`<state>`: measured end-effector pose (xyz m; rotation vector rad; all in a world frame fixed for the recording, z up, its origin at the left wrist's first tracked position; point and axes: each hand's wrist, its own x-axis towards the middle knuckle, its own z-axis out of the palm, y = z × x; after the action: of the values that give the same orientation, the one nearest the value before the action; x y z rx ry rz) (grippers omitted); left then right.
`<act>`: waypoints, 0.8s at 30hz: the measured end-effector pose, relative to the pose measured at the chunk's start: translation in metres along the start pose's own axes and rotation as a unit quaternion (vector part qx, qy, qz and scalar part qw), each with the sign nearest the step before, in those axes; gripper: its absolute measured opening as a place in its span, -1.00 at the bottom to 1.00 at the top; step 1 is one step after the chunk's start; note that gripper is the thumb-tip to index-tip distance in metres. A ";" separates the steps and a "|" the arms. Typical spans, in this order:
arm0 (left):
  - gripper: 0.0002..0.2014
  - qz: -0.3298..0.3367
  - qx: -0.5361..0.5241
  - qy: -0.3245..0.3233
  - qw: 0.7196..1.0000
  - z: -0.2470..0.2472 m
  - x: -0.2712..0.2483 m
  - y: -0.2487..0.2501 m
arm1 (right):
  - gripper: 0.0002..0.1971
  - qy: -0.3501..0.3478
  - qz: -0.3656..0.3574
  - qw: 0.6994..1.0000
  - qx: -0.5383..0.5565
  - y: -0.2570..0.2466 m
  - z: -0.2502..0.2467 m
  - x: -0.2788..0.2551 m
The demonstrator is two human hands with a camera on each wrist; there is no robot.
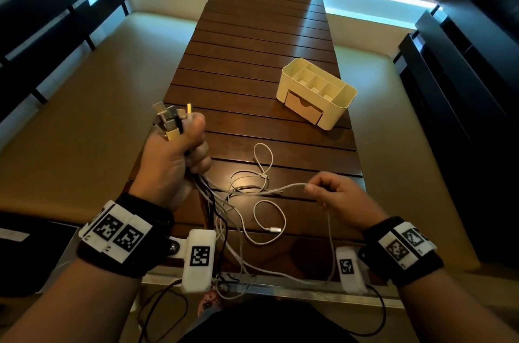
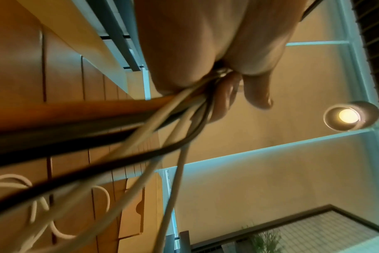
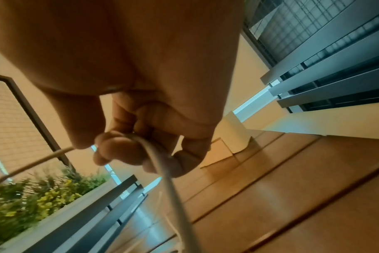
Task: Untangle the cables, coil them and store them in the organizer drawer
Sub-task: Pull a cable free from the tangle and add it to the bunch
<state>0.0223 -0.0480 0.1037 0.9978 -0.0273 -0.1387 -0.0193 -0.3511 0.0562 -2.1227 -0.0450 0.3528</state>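
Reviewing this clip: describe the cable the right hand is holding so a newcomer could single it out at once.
Start at the slatted wooden table and come to its near edge, where the left hand grips a bundle of cables. From it one white cable runs sideways to the right hand, which pinches it. Unlike the loose white loops lying on the table, it hangs raised between both hands.

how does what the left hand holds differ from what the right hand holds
The left hand grips a whole bundle of black and white cables in a fist, metal plugs sticking out above; the right hand pinches one single white cable. The left hand is raised higher; the right is lower, near the brown slatted wooden table. Both are closed on cable.
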 end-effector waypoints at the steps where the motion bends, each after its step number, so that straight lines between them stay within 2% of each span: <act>1: -0.78 0.003 0.025 -0.006 1.000 0.005 -0.001 -0.001 | -0.85 0.003 -0.010 1.000 -0.001 -0.008 0.001 -0.001; 4: -0.83 0.000 0.071 -0.025 0.997 0.023 -0.005 -0.009 | -0.88 0.010 -0.059 0.998 -0.010 -0.037 0.007 -0.003; 8: -0.62 -0.010 0.137 -0.045 0.990 0.040 -0.014 -0.017 | -0.88 0.022 -0.139 0.990 0.000 -0.074 0.016 -0.010; 12: -0.57 0.012 0.218 -0.083 0.972 0.045 -0.020 -0.020 | -0.95 0.014 -0.194 0.981 0.002 -0.092 0.025 -0.016; 14: -0.58 0.009 0.249 -0.116 0.962 0.045 -0.023 -0.020 | -0.94 0.025 -0.206 0.978 0.009 -0.095 0.027 -0.017; 18: -0.67 -0.046 0.255 -0.160 0.953 0.042 -0.028 -0.017 | -0.92 0.053 -0.201 0.978 0.013 -0.095 0.029 -0.015; 21: -0.69 -0.045 0.269 -0.132 0.953 0.040 -0.030 -0.011 | -0.93 0.038 -0.188 0.981 0.006 -0.092 0.029 -0.015; 24: -0.72 -0.033 0.253 -0.060 0.965 0.029 -0.030 0.000 | -0.93 0.057 -0.159 0.986 -0.003 -0.084 0.018 -0.015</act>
<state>-0.0098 -0.0682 0.1209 1.5002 -0.1472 -0.2620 -0.0293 -0.2924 0.1204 -2.0957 -0.3148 0.0431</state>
